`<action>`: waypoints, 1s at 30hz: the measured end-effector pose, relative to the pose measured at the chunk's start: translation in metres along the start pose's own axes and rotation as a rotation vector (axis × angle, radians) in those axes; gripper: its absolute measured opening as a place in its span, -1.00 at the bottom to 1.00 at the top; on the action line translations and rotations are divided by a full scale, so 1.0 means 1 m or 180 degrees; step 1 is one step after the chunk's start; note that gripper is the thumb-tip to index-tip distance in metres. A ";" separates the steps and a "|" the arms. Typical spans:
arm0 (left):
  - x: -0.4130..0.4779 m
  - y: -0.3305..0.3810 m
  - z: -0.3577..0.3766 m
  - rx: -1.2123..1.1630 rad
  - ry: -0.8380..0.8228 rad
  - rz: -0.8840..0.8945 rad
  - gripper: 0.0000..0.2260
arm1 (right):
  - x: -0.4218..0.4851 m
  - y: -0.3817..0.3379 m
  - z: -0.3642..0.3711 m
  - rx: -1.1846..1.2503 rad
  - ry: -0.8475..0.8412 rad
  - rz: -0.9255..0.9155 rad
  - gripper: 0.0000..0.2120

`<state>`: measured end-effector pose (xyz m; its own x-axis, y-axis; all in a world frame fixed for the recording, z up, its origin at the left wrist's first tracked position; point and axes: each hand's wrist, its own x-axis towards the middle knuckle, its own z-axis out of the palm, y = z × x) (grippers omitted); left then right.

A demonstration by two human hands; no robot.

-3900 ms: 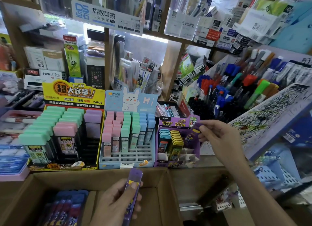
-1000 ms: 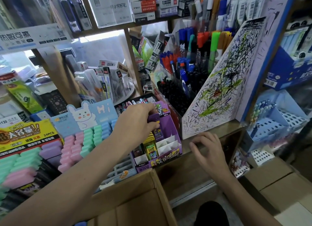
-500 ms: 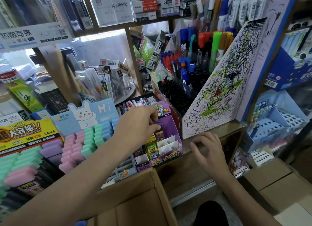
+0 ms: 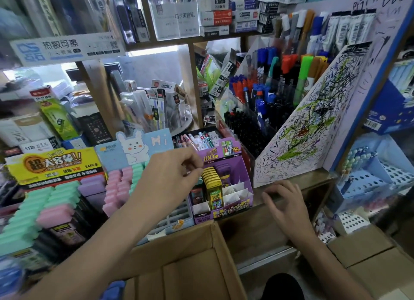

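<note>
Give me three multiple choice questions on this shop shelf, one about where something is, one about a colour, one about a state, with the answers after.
1. Where does the right hand rest?
A. On the wooden shelf edge, right of the purple display box
B. Inside a cardboard carton
C. On the marker pens

2. What colour is the middle row of cases in that box?
A. Red
B. Yellow
C. White

3. How are the front right slots of that box?
A. Packed with cases
B. Covered by a lid
C. Empty

Answers:
1 A, the hand lies on the wood beside the box.
2 B, their caps and labels are yellow.
3 C, only bare white dividers show there.
</note>
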<state>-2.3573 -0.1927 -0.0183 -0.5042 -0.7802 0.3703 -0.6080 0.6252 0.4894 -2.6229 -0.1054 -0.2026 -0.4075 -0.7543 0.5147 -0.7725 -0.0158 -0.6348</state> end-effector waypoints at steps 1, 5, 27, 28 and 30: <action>-0.012 -0.005 -0.007 -0.0045 0.0011 -0.0101 -0.88 | 0.001 -0.001 -0.002 -0.0026 -0.0063 0.0022 -0.92; -0.069 -0.040 -0.032 -0.0322 0.0050 -0.0604 -0.89 | 0.001 -0.013 -0.017 0.0034 -0.0316 0.0199 -0.84; -0.240 -0.153 -0.006 -0.0414 -0.0560 -0.3364 -0.50 | -0.116 -0.258 0.120 0.1814 -0.3063 0.2940 -0.75; -0.241 -0.154 -0.005 -0.0459 -0.0526 -0.3396 -0.49 | -0.119 -0.257 0.130 0.1726 -0.3048 0.2942 -0.72; -0.241 -0.154 -0.003 -0.0552 -0.0476 -0.3461 -0.52 | -0.126 -0.251 0.146 0.1452 -0.3024 0.2847 -0.62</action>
<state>-2.1407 -0.1011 -0.1804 0.1696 -0.8932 -0.4164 -0.6831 -0.4111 0.6036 -2.3069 -0.1026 -0.1925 -0.0478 -0.7722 -0.6336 -0.1254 0.6339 -0.7632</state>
